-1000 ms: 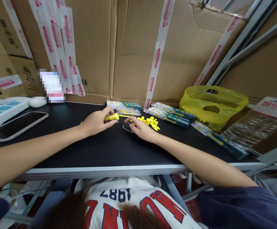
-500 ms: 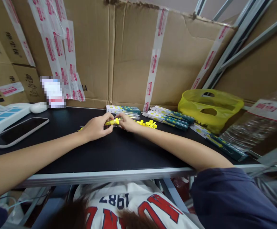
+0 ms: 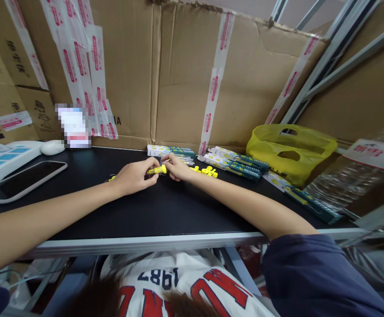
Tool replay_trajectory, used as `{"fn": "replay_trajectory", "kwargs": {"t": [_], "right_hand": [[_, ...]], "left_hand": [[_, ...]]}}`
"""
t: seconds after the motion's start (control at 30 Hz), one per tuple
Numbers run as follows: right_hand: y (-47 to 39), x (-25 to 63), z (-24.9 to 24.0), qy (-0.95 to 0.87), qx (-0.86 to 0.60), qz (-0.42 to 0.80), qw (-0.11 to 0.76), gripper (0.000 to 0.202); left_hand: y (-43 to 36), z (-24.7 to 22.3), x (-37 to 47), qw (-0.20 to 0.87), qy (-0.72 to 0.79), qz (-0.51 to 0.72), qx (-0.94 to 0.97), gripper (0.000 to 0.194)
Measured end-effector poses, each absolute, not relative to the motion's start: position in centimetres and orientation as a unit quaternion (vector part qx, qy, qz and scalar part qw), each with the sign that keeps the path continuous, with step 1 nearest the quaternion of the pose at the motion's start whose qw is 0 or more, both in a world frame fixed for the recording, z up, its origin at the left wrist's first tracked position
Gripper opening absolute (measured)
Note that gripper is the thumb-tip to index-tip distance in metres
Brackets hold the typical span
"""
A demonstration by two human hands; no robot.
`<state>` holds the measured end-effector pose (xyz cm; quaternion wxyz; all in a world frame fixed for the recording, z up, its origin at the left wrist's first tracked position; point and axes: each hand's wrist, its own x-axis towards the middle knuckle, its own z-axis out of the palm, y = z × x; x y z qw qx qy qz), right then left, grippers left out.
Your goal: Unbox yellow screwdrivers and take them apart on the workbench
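My left hand (image 3: 135, 177) is closed around a slim yellow-capped tube (image 3: 156, 170), whose wide yellow end points right. Close beside that end is my right hand (image 3: 178, 168), fingers bent together in a pinch; whatever they hold is too small to make out. Just right of it on the black table (image 3: 165, 211) lies a pile of small yellow plastic pieces (image 3: 208, 171). Behind the hands are several thin clear and metallic-looking pieces (image 3: 188, 161), partly hidden. Another bit of yellow (image 3: 112, 178) shows by my left wrist.
Slim printed boxes (image 3: 234, 165) lie at the back and right, near a yellow plastic bag (image 3: 278, 149) and a large clear bottle (image 3: 350, 171). A phone (image 3: 27, 180) and a white power strip (image 3: 3, 158) are at left. Cardboard (image 3: 182, 79) stands behind.
My right hand has drawn slightly right, away from the tube's yellow end. My left hand keeps its hold, almost unmoved.
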<state>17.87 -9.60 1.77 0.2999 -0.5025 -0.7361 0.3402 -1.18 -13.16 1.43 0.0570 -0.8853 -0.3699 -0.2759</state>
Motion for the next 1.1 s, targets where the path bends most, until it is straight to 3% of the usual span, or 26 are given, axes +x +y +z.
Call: {"fn": "replay_trajectory", "kwargs": {"t": [0.17,0.33,0.67,0.8,1.1], "right_hand": [[-10.2,18.4,1.9,-0.786,-0.494,0.246,0.28,0.02],[-12.2,20.1,2.3,-0.823,-0.437,0.15,0.331,0.024],[-15.0,22.2,0.9,-0.889,-0.321,0.148,0.29,0.036],[-14.4,22.3,0.6,-0.883,-0.317,0.15,0.311,0.04],[-14.7,22.3,0.9,-0.873,-0.309,0.163,0.34,0.03]], "left_hand": [[-13.2,1.4,-1.1,0.056,-0.374,-0.272,-0.885,0.025],[-13.6,1.4,-0.9,0.046,-0.361,-0.26,-0.894,0.026],[-14.0,1.1,-0.6,0.047,-0.302,-0.235,-0.923,0.03],[-13.8,0.9,-0.6,0.048,-0.29,-0.231,-0.928,0.03],[-13.7,1.0,-0.6,0.039,-0.296,-0.224,-0.928,0.03]]}}
